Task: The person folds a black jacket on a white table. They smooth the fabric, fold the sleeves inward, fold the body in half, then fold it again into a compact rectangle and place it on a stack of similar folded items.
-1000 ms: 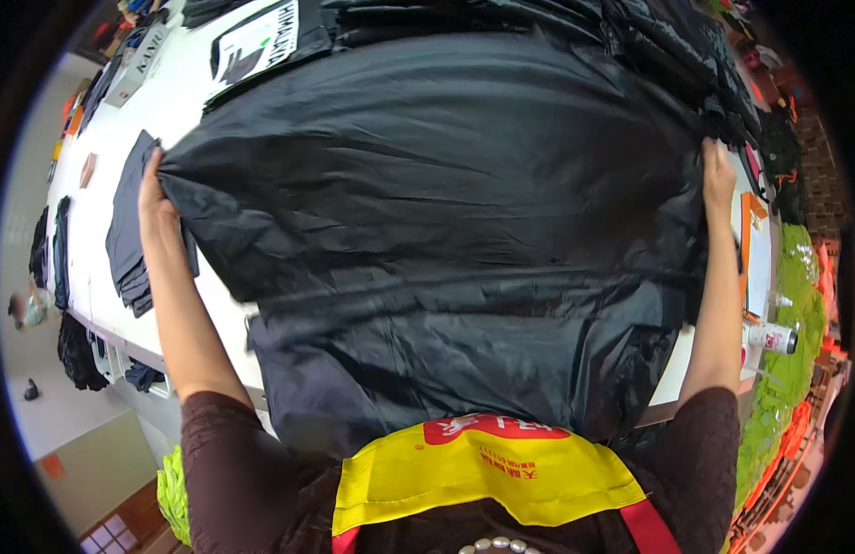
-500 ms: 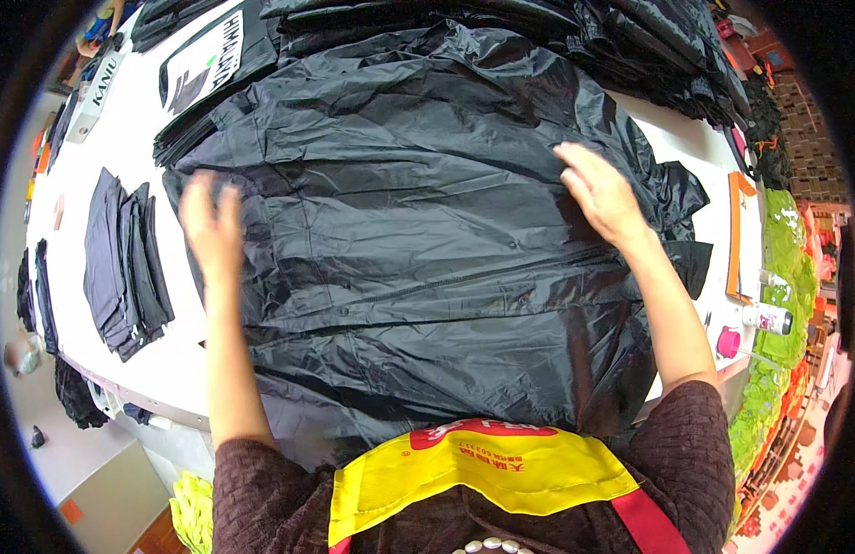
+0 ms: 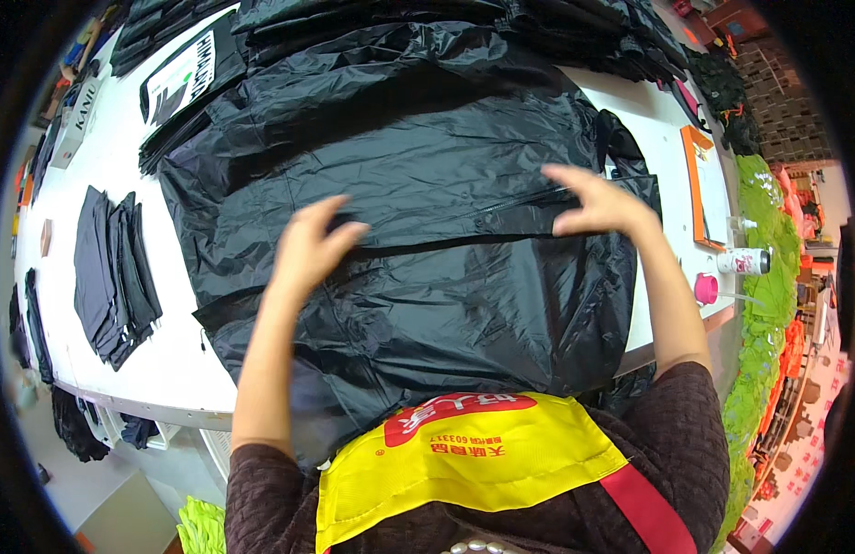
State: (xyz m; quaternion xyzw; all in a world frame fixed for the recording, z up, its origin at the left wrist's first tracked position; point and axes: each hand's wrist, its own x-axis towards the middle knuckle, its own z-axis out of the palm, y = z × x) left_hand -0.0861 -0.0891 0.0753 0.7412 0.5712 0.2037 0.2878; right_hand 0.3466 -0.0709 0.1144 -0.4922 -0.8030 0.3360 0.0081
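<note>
A large black garment of thin, shiny fabric [image 3: 464, 305], with a zip along its middle, lies spread and creased over the white table. Over its centre-left my left hand [image 3: 315, 245] has thumb and fingers apart, slightly blurred. My right hand [image 3: 598, 205] is at the garment's right part beside the zip, thumb spread away from the fingers. Neither hand holds anything; whether the fingertips touch the fabric I cannot tell. The garment's near edge runs up against my yellow apron [image 3: 473, 452].
To the left lies a stack of dark fabric pieces [image 3: 113, 277] on the white table [image 3: 182, 342]. Piles of black garments [image 3: 372, 14] line the far side. At the right are an orange frame-like piece [image 3: 700, 185], a white bottle [image 3: 746, 261] and a pink lid-like object [image 3: 705, 288].
My left hand has moved right, toward the garment's middle. My right hand has come slightly nearer, with its thumb spread. The garment's near panel and zip area have shifted.
</note>
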